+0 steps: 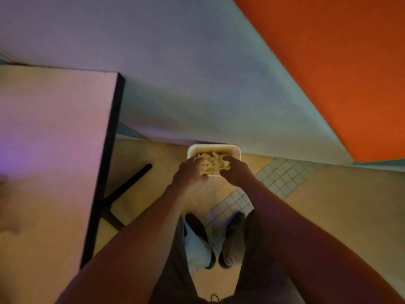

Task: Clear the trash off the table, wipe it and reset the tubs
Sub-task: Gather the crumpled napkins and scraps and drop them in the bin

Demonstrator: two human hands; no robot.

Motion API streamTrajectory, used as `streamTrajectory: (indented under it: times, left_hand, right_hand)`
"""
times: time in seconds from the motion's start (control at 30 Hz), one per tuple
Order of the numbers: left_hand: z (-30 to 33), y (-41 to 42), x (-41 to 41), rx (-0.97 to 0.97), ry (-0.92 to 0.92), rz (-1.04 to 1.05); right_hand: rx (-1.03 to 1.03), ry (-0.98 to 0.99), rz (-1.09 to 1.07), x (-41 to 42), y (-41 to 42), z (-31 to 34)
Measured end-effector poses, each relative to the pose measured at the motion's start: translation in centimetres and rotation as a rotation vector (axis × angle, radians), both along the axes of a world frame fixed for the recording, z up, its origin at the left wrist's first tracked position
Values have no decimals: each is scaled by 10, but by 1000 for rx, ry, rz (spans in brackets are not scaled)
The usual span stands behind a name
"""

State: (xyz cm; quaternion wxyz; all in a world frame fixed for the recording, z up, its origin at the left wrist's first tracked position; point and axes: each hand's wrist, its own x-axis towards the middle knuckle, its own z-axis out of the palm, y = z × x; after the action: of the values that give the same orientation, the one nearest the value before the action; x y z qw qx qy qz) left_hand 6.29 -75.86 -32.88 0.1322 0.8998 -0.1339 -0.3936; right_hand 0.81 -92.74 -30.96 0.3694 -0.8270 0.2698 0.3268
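Note:
A white rectangular tub [213, 148] sits on the floor against the wall, straight ahead of me. Crumpled pale paper trash [212, 163] fills it. My left hand [190, 172] grips the left side of the crumpled wad, fingers curled over it. My right hand [235, 172] pinches the right side of the same wad. Both arms reach down from above. The table top [50, 150], pale with a dark edge, lies to my left.
The table's black leg and foot [129, 185] stand on the floor left of the tub. A grey wall [197, 84] rises behind it, with an orange panel [339, 73] at right. My shoes [232, 224] stand on the tiled floor below.

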Motion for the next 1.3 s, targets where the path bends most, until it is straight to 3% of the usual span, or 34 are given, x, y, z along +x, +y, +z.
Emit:
streamTrajectory:
  times: [0.13, 0.37, 0.67, 1.3]
  left_hand:
    - [53, 13, -8, -49, -14, 17]
    - [161, 43, -22, -174, -70, 66]
    - [293, 104, -22, -351, -221, 245]
    - [353, 289, -69, -379, -555, 899]
  right_hand:
    - [4, 26, 38, -8, 15, 58]
    - [133, -78, -112, -11, 40, 169]
    - [170, -228, -41, 16, 93, 271]
    - [248, -270, 493, 89, 269, 330]
